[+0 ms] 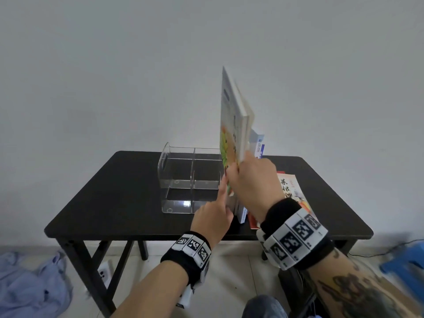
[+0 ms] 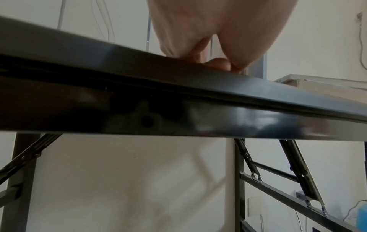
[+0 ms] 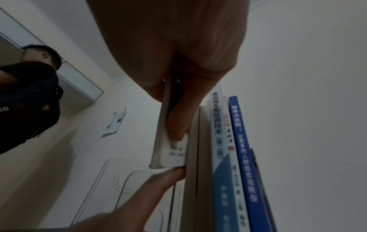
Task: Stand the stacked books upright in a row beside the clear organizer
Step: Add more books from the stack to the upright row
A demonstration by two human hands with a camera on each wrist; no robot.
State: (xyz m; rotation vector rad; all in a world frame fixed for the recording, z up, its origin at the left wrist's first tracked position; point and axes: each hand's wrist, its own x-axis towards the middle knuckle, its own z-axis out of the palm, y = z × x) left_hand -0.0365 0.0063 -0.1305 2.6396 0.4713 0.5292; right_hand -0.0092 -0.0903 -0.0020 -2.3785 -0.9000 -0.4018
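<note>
The right hand (image 1: 252,180) is gripping a leaf-covered book (image 1: 231,125) by its lower edge, fingers and thumb curled round it, and is holding it upright and raised above the black desk (image 1: 119,191), its top corner reaching well up against the pale wall (image 1: 114,65). In the right wrist view the fingers (image 3: 178,124) are lying along the spine of this book (image 3: 170,150), which is sitting just beside the row.

The left hand (image 1: 213,216) is stretching its index finger forward, the tip touching the near face of the upright books (image 1: 241,213) that are already standing on the desk; the other fingers are looking loosely curled, though the head view is too blurred to be sure. The same finger (image 3: 158,179) is showing from below in the right wrist view, pressing against the side of the pale book at the left end of the row. The left wrist view is showing mostly the desk's edge (image 2: 198,81) and the heel of the hand (image 2: 198,31).

The standing books, among them a light blue spine (image 3: 218,141) and a dark blue spine (image 3: 244,157), are lining up just to the right of the clear organizer (image 1: 183,180), which is sitting near the middle of the desk. One orange-covered book (image 1: 291,189) is lying flat on the desk to the right of the row.

A blue stool (image 1: 403,260) and crumpled blue cloth (image 1: 29,283) are sitting on the floor.
</note>
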